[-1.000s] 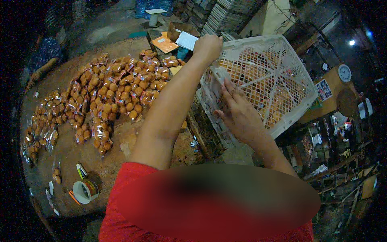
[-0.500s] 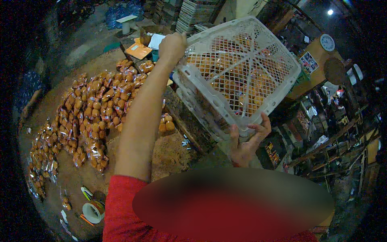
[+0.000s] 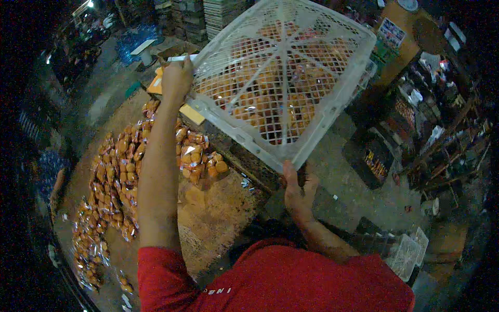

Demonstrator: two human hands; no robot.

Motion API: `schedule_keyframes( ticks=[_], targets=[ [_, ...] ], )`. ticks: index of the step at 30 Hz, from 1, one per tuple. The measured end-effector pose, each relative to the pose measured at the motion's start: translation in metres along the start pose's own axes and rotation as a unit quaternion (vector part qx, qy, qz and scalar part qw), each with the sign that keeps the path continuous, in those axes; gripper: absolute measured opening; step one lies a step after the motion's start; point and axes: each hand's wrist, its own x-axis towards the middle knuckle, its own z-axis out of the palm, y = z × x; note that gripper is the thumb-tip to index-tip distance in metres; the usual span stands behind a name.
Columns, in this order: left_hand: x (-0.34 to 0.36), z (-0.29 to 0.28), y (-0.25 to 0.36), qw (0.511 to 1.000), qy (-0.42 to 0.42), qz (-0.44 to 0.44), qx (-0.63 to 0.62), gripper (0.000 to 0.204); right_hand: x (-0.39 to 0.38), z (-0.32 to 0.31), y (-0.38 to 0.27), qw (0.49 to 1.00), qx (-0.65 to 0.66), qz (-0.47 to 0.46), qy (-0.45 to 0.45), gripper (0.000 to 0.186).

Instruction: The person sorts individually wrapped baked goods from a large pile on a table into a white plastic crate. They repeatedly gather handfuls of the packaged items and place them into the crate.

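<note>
Between my hands is a white plastic crate, its lattice face turned up toward me. Packed brown buns show through the mesh. I cannot tell whether that face is a lid or a base. My left hand is closed on the crate's left corner, with the arm stretched out. At the near corner, my right hand holds the rim, the thumb up along it and the other fingers partly hidden underneath. To the left, many clear-wrapped bun packs lie heaped on a brown tabletop.
An orange packet and a cardboard box are beyond the table. Stacked trays stand at the back. White crates are at the lower right, and a dark tray of small items sits on the floor to the right.
The crate has shifted left in view and tilted, its lattice now facing me more fully. Both hands moved left with it, still holding its corners. The right forearm has come into sight.
</note>
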Motion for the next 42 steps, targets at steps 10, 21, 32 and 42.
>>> schedule_keyframes(
  ticks=[10, 21, 32, 42],
  targets=[
    [0.006, -0.015, 0.006, 0.993, -0.106, -0.055, -0.005, 0.076, 0.007, 0.002, 0.009, 0.999, 0.043, 0.006, -0.024, 0.025],
    [0.01, -0.011, 0.003, 0.988, -0.146, -0.046, -0.035, 0.074, 0.062, -0.037, -0.018, 0.991, 0.029, -0.1, -0.087, 0.023],
    [0.01, -0.01, -0.001, 0.98, -0.173, -0.047, -0.085, 0.063, 0.1, -0.032, -0.019, 0.99, 0.126, -0.067, 0.02, 0.018],
    [0.017, -0.01, -0.006, 0.946, -0.279, -0.101, -0.129, 0.071, 0.117, -0.037, -0.02, 0.989, 0.149, -0.005, 0.025, 0.021]
  ],
)
